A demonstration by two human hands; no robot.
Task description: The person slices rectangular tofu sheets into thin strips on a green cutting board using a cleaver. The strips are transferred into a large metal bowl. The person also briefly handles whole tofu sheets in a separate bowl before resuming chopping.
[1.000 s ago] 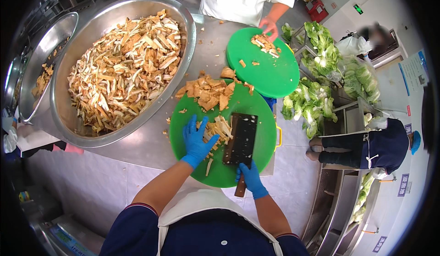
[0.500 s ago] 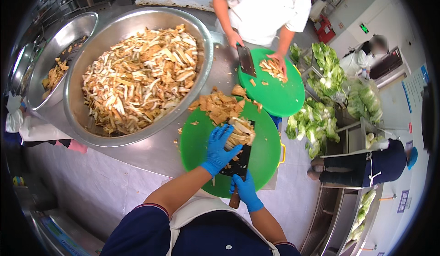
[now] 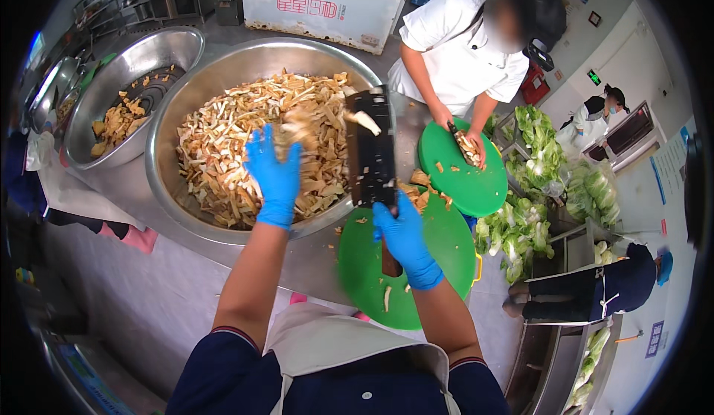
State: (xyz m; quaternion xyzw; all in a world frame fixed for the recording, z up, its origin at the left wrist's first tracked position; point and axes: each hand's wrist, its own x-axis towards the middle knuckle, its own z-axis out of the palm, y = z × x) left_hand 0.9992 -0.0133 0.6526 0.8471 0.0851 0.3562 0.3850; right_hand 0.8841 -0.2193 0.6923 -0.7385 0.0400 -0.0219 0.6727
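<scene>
My left hand (image 3: 273,175), in a blue glove, is over the big steel bowl (image 3: 158,188) with its fingers spread, holding nothing. Just ahead of it some strips are blurred by motion. The bowl is heaped with cut golden-brown strips (image 3: 223,147) with pale insides. My right hand (image 3: 407,242), also gloved, grips the wooden handle of a cleaver (image 3: 373,163). Its dark broad blade points away from me by the bowl's right rim, with a pale strip and crumbs stuck to it. Below it lies a round green cutting board (image 3: 439,281) with a few scraps.
Uncut brown pieces (image 3: 418,198) lie at the board's far edge. Across the table, a person in white (image 3: 461,50) cuts on a second green board (image 3: 465,188). A smaller steel bowl (image 3: 74,136) stands left. Leafy cabbages (image 3: 513,233) are stacked at right, near another person (image 3: 621,281).
Both hands have gone from the board toward the bowl, the cleaver lifted with the right. The pile of cut strips has left the board. The left hand has opened over the bowl.
</scene>
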